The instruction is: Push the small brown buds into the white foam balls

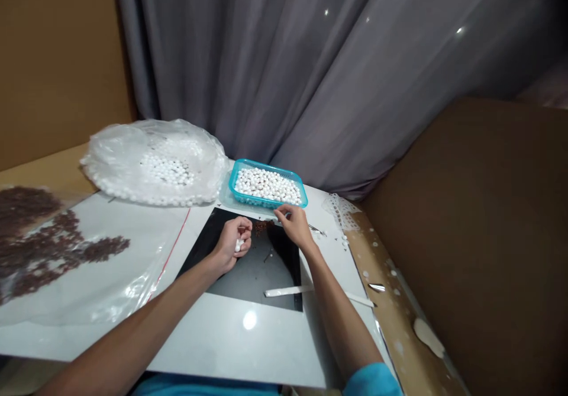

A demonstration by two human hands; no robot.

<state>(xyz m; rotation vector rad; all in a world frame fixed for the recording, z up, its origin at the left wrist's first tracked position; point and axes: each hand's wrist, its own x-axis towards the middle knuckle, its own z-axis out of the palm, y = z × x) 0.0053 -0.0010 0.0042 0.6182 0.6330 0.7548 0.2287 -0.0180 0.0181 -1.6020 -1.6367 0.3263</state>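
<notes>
Above the worktop, the left hand encloses white balls, likely to stop them rolling; whether the right hand grips is unclear.

The table carries a sheet. Around it lie a flat bag at nine o'clock, bulging bag at eleven, tub at twelve.

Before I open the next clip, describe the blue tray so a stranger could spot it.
Below the grey curtain is a white table. Near its far edge, right of the clear bag, just beyond the right hand, sits the tray. Bag and tray hold white balls, but only the tray is blue.
</notes>
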